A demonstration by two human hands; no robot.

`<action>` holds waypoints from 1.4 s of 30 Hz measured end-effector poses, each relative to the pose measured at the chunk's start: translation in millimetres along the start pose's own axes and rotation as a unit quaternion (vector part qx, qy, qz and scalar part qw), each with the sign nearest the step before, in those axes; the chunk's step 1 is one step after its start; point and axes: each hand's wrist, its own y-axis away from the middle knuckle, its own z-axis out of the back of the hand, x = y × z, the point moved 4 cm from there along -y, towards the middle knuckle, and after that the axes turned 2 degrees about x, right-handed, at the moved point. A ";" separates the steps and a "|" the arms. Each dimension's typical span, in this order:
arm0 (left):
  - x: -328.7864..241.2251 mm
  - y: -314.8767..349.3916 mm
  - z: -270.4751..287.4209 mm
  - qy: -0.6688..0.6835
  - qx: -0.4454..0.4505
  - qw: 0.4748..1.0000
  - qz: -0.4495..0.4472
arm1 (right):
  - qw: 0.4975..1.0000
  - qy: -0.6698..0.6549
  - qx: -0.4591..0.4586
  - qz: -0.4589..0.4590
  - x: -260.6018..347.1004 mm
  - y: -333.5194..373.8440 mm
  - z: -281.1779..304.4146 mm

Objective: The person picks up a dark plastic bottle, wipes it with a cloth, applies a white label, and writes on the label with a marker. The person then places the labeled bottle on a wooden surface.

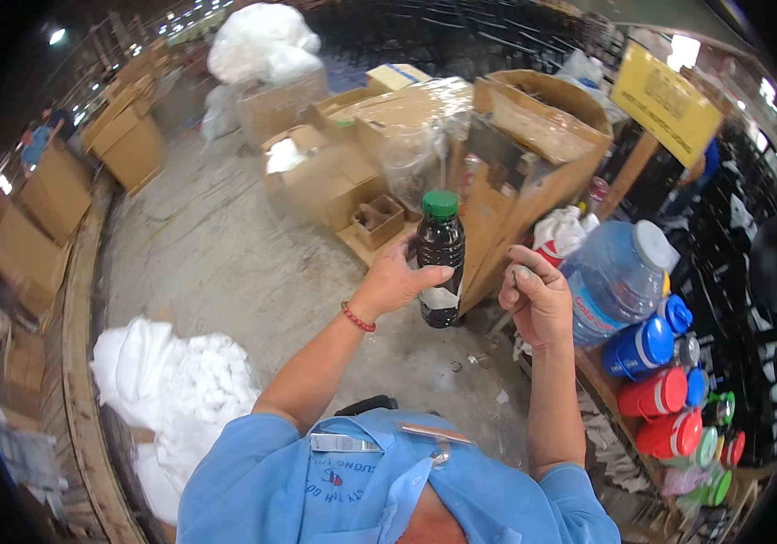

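one dark bottle (pixel 443 249) with a green cap (pixel 440 203) is upright, gripped between the left hand's (pixel 395 283) thumb and fingers. to its right, the right hand's (pixel 538 304) fingers curl partway; whether they pinch anything, i cannot tell.

Bottle (pixel 444 245) in left fingers (pixel 434 274), jug (pixel 619 276) at right, boxes (pixel 329 190) ahead, heap (pixel 180 381) at left
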 end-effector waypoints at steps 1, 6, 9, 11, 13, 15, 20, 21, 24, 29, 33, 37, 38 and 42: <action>-2.0 1.8 7.6 0.004 -0.014 1.000 0.000 | 1.000 0.015 -0.006 -0.008 -8.7 -6.9 -1.1; -1.1 5.1 57.7 0.016 -0.076 0.997 -0.017 | 0.993 0.120 -0.014 -0.007 -51.5 -39.9 -14.5; 9.2 4.1 93.7 0.037 -0.118 0.992 -0.020 | 0.942 0.327 -0.019 0.078 -81.5 -55.0 -56.3; 12.3 2.0 118.7 0.054 -0.148 0.987 -0.015 | 0.904 0.406 0.024 0.131 -100.2 -67.7 -95.8; 14.8 -3.2 141.5 0.059 -0.171 0.983 -0.019 | 0.849 0.485 0.033 0.209 -121.1 -83.8 -123.9; 24.2 -8.2 173.0 0.060 -0.179 0.982 -0.018 | 0.854 0.473 0.019 0.214 -149.7 -104.8 -145.8; 37.7 -15.0 252.1 0.007 -0.181 0.983 -0.005 | 0.838 0.483 0.033 0.251 -205.3 -158.1 -191.8; 41.1 -16.4 269.0 -0.009 -0.185 0.983 0.000 | 0.832 0.488 0.039 0.261 -213.8 -167.4 -201.8; 47.7 -26.3 314.4 -0.025 -0.165 0.986 0.004 | 0.808 0.500 0.062 0.304 -236.3 -189.1 -228.3; 52.7 -36.2 351.2 0.032 -0.224 0.974 -0.027 | 0.793 0.509 0.052 0.331 -268.3 -208.3 -260.4; 62.7 -34.9 381.5 -0.034 -0.258 0.965 -0.035 | 0.820 0.498 0.035 0.281 -301.1 -215.0 -291.6; 67.6 -30.7 405.0 -0.091 -0.291 0.952 0.003 | 0.827 0.488 0.043 0.276 -325.7 -220.1 -308.2; 68.8 -29.2 410.0 -0.101 -0.296 0.950 0.017 | 0.820 0.495 0.060 0.281 -331.4 -220.1 -310.7; 76.4 -28.0 427.8 -0.072 -0.306 0.948 0.053 | 0.808 0.503 0.110 0.289 -349.7 -230.2 -314.0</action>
